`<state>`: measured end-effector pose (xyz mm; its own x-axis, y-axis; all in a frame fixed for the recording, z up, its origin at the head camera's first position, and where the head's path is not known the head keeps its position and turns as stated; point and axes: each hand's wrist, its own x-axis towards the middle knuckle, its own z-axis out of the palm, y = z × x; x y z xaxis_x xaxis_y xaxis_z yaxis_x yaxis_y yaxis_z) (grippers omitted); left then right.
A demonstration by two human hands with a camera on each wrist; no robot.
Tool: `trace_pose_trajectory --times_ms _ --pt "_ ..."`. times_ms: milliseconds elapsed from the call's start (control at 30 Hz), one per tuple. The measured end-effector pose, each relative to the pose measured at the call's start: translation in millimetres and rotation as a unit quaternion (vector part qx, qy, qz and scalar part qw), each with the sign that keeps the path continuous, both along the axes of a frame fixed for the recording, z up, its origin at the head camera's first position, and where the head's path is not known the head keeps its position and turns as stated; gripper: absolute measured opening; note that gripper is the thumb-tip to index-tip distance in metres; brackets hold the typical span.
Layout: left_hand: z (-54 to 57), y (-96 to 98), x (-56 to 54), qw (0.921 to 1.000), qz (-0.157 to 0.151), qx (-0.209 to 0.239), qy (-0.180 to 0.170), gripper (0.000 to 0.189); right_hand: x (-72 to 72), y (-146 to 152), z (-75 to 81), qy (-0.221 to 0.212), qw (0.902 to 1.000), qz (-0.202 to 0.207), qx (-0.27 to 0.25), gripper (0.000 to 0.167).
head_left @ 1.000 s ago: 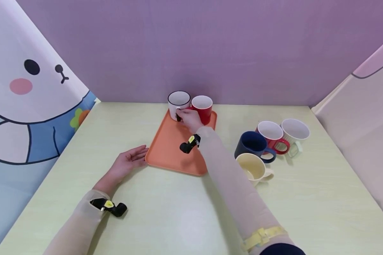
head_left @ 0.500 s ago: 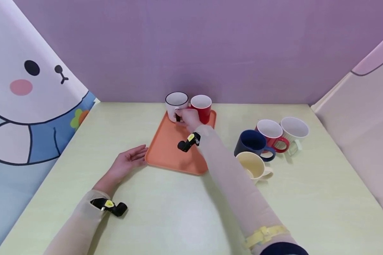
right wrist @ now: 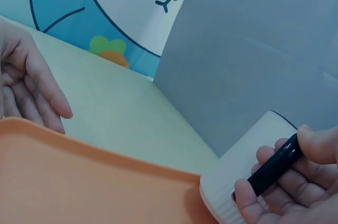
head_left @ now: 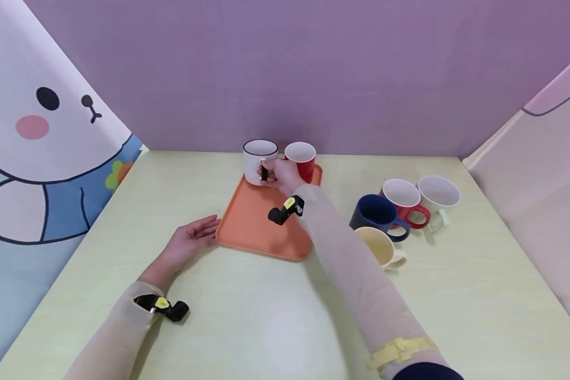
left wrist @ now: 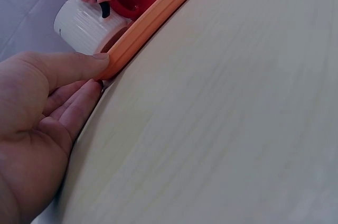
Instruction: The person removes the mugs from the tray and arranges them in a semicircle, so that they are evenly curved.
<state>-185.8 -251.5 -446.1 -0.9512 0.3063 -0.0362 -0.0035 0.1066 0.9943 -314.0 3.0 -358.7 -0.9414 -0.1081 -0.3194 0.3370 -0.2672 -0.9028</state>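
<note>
A white ribbed mug (head_left: 255, 163) with a black rim and black handle (right wrist: 274, 167) stands at the back left corner of the orange tray (head_left: 261, 221). My right hand (head_left: 282, 174) grips that handle, fingers curled behind it and thumb at its upper end. Right beside this mug, at the tray's back, is a red mug (head_left: 309, 168) with a white inside, partly covered by the right hand. My left hand (head_left: 190, 240) lies on the table at the tray's front left corner. Its fingers are extended, and the thumb (left wrist: 79, 68) touches the tray's rim.
To the right of the tray stand a navy mug (head_left: 368, 211), a cream mug (head_left: 379, 247), another red mug (head_left: 401, 192) and a pale ribbed mug (head_left: 439, 192), close together. A purple wall (head_left: 285, 74) rises behind the table (head_left: 247, 316).
The right hand has shifted the white mug slightly left and toward me, widening the space between it and the red mug. The left hand and tray have stayed in place.
</note>
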Motion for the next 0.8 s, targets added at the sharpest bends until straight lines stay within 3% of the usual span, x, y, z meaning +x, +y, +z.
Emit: trace_pose_trajectory --times_ms 433,800 --pt "-0.4 -0.5 -0.2 1.0 -0.005 0.003 -0.008 0.064 0.8 9 28.8 0.001 0.9999 0.014 0.005 0.023" --pt "-1.7 -0.2 -4.0 0.9999 -0.012 0.011 -0.001 0.064 1.4 31 55.8 0.05 0.9987 0.012 0.0 0.018"
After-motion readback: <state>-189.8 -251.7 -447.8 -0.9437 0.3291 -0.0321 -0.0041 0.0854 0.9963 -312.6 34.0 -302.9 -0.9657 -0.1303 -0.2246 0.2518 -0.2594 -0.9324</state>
